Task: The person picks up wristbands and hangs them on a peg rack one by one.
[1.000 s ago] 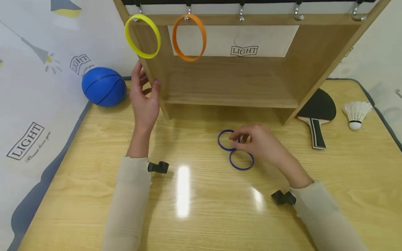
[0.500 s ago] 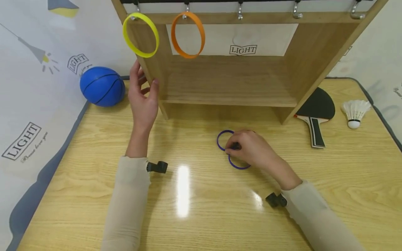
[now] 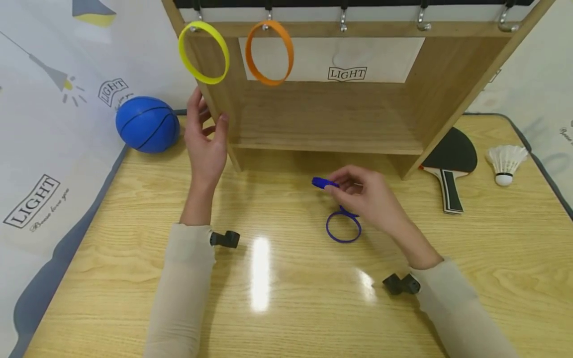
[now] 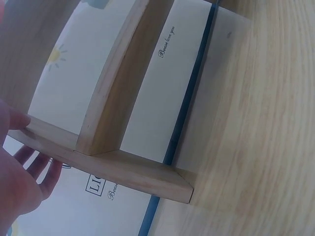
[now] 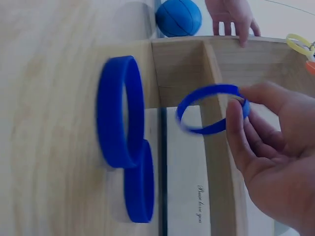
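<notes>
Pinching a blue band (image 3: 322,183), a person's right hand (image 3: 370,198) holds it above the table (image 3: 309,288), while the left hand (image 3: 206,149) grips the side of a wooden rack (image 3: 331,117). Picking up the band appears to be the step in hand; the next move likely calls for a steady pinch and a bare hook (image 3: 343,25). Two more blue bands (image 5: 110,115) lie touching below; a yellow band (image 3: 208,79) and an orange band (image 3: 291,57) hang above.

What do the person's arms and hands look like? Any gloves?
No gloves: the left hand and right hand are bare. The left sleeve and right sleeve are long, plain and pale beige. A small, blocky black gadget sticks out near each cuff, one on the left and one on the right. I see no cables.
</notes>
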`<act>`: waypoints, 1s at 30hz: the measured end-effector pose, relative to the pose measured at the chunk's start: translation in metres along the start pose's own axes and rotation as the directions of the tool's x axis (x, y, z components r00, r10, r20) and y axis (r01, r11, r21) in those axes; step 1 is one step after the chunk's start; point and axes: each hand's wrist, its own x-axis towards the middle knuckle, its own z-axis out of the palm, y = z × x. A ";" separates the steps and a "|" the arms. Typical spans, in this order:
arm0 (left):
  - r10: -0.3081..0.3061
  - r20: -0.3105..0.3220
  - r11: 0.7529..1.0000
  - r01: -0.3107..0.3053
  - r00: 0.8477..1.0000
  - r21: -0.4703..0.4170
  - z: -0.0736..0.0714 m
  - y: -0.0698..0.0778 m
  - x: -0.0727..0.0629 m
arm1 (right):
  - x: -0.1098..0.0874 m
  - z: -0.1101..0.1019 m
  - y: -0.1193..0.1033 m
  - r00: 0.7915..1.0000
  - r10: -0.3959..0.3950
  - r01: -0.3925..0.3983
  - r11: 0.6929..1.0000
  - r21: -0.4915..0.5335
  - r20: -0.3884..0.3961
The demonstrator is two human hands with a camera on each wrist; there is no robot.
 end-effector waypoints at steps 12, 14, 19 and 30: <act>0.004 -0.001 1.000 -0.004 1.000 0.005 0.001 -0.001 0.000 | -0.001 -0.019 -0.017 0.984 -0.141 0.126 0.982 -0.142 -0.107; 0.000 -0.001 1.000 0.000 1.000 0.004 0.001 -0.001 -0.001 | -0.001 -0.023 -0.024 0.984 -0.143 0.128 0.982 -0.140 -0.106; -0.011 -0.010 1.000 0.011 1.000 -0.001 0.000 -0.001 -0.002 | 0.007 -0.034 -0.051 0.982 -0.120 0.115 0.993 -0.040 -0.147; -0.006 -0.005 1.000 0.006 1.000 0.017 0.000 -0.002 -0.001 | 0.036 -0.061 -0.130 0.947 -0.048 0.204 0.851 0.483 -0.316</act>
